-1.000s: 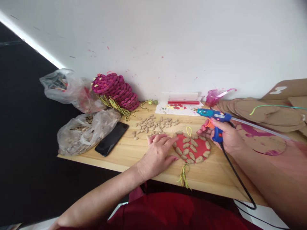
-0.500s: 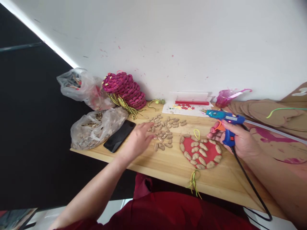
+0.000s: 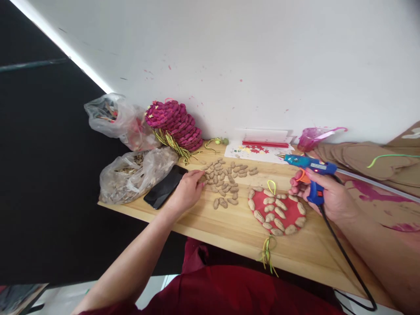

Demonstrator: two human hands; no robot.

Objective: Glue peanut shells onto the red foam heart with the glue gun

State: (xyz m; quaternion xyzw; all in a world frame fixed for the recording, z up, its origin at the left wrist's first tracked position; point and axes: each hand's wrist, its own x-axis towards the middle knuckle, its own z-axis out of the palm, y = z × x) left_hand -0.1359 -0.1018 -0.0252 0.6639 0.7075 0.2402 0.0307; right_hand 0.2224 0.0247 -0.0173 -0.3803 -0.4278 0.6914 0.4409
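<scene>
My right hand (image 3: 331,194) is wrapped round the handle of a blue hot glue gun (image 3: 310,163) with an orange trigger. Its nozzle points left, above the table. Below and left of it lies a red heart-shaped board (image 3: 289,205), edged with peanuts and with more peanuts across its middle. A yellow loop tops the heart and a yellow-green tassel (image 3: 267,253) hangs from its bottom. At the left edge of a loose pile of peanuts (image 3: 223,177) rests my left hand (image 3: 187,192), thumb apart from the fingers. Whether its fingertips touch a peanut I cannot tell.
A black phone (image 3: 164,188) and a plastic bag of peanuts (image 3: 134,181) lie at left. Behind stand purple peanut-covered pieces (image 3: 177,122). Star cut-outs on paper (image 3: 229,151), a pink-stained cup (image 3: 308,139) and cardboard shapes (image 3: 364,159) line the wall. The gun's black cord (image 3: 344,258) hangs right.
My left hand has lowered from above the peanuts to their left edge, its fingers drawn closer together. My right hand still holds the glue gun, and the view has shifted slightly.
</scene>
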